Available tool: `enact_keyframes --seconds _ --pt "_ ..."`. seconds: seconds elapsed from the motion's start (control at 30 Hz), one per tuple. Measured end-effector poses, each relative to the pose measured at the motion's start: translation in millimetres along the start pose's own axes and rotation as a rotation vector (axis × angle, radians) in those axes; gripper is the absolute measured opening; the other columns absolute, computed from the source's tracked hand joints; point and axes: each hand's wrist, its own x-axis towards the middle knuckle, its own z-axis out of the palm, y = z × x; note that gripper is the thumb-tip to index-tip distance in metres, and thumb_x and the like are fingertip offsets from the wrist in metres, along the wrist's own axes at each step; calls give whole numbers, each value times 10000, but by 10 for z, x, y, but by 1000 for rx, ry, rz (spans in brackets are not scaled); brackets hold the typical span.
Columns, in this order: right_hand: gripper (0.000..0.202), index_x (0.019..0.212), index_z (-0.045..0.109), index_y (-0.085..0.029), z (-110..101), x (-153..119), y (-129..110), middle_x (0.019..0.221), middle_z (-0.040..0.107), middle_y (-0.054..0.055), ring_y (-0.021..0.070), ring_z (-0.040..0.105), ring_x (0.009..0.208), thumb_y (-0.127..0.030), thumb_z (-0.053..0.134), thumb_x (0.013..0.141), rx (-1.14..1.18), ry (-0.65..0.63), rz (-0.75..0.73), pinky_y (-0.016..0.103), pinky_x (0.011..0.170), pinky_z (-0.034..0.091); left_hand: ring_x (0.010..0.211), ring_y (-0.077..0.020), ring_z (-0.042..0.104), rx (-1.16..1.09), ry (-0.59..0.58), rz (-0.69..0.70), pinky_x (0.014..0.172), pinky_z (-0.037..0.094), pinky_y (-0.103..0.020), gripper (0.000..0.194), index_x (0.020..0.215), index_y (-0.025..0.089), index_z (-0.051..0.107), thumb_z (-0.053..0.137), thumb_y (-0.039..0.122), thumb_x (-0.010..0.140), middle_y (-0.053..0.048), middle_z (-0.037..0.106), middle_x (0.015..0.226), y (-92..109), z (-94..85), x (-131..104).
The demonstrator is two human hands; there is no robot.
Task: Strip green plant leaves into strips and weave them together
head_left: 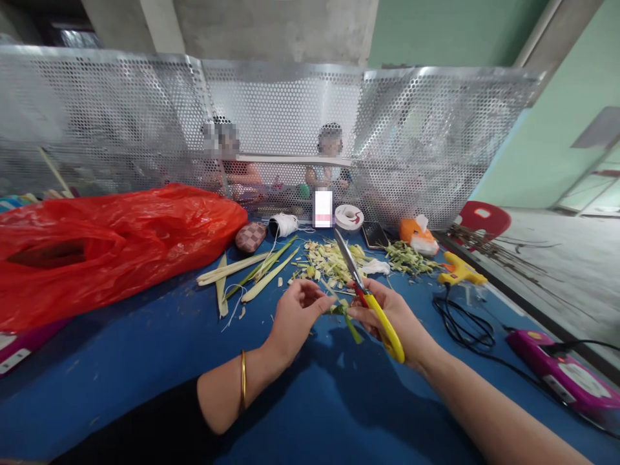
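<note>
With the left hand (298, 316) and right hand (407, 323) pinching the thin green leaf strip (353, 329), hold the yellow-handled steel scissors (375, 305) (right-gripped) blades away.

Craft wkshop by the look of it: right hand (375, 307) grips scissors (382, 320) above a blue worktable (145, 381). Just beyond the grip, cut plant scraps (329, 261); farther back, thread spool (287, 225) & white reel (349, 217). Right of grip, yellow glue gun (460, 271) w/ cord, then purple power strip (557, 374) nearer the wearer. Well past the grip, perf. metal partition (285, 103), 2 ppl (242, 174) behind it; bare concrete wall (271, 29) & green wall (445, 32) beyond. Grey floor (557, 252) far right.
</note>
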Motion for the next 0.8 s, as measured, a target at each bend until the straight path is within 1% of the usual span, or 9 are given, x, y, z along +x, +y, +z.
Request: enact_keyframes --seconds 0.07,0.13,0.27,0.37,0.43,0.6,0.63,0.7,0.8 --pt "562 982 536 -199 -4 -4 -4 560 515 -103 28 364 374 -369 853 552 -2 -45 16 154 352 271 689 -134 593 2 -166 -115 707 455 -251 216 748 149 670 780 282 618 -11 655 717 21 -4 -12" --pt "566 966 532 -192 -12 -1 -7 550 525 -99 27 355 373 -382 858 543 -6 -96 33 155 355 261 653 -131 581 -12 -277 -202 705 448 -256 188 712 138 714 785 269 598 -15 661 670 44 -5 -33" --pt "599 944 515 -184 -18 9 0 535 534 -97 25 352 369 -385 874 508 0 -131 49 158 362 216 677 -139 605 -48 -279 -238 727 449 -263 210 725 142 734 814 221 547 -28 705 710 79 1 -67" --pt "590 954 515 -186 -12 8 6 543 534 -94 33 357 378 -404 861 528 -6 -122 39 167 372 226 685 -135 622 -52 -296 -229 728 455 -245 195 718 136 730 822 202 559 -33 710 703 93 -1 -64" --pt "581 982 521 -188 -16 10 3 555 531 -90 41 370 402 -415 845 556 -21 -99 12 173 393 261 663 -129 630 -75 -267 -224 719 464 -238 171 711 135 720 816 226 603 -30 702 668 101 -20 -33" --pt "680 1113 507 -187 -98 38 -14 585 503 -84 77 411 477 -455 819 572 -129 15 -113 203 460 339 692 -153 683 -329 -70 -251 732 515 -261 218 781 143 678 795 294 677 -46 726 756 161 -173 155" --pt "658 1108 518 -182 -121 43 -13 613 515 -70 93 446 522 -446 813 582 -180 20 -144 212 494 367 701 -157 686 -373 -38 -236 729 524 -263 212 785 139 671 786 291 692 -53 727 762 183 -215 199" --pt "578 1121 541 -178 -166 51 0 668 524 -47 120 486 600 -423 769 650 -325 0 -192 228 552 402 708 -157 686 -448 27 -192 713 534 -257 171 784 131 659 761 253 723 -61 726 757 233 -296 273" --pt "507 1161 566 -181 -217 65 47 747 573 -12 149 526 655 -419 687 730 -579 -35 -254 250 601 441 689 -146 683 -537 114 -160 672 538 -240 92 772 121 643 707 186 770 -65 719 740 302 -378 336"
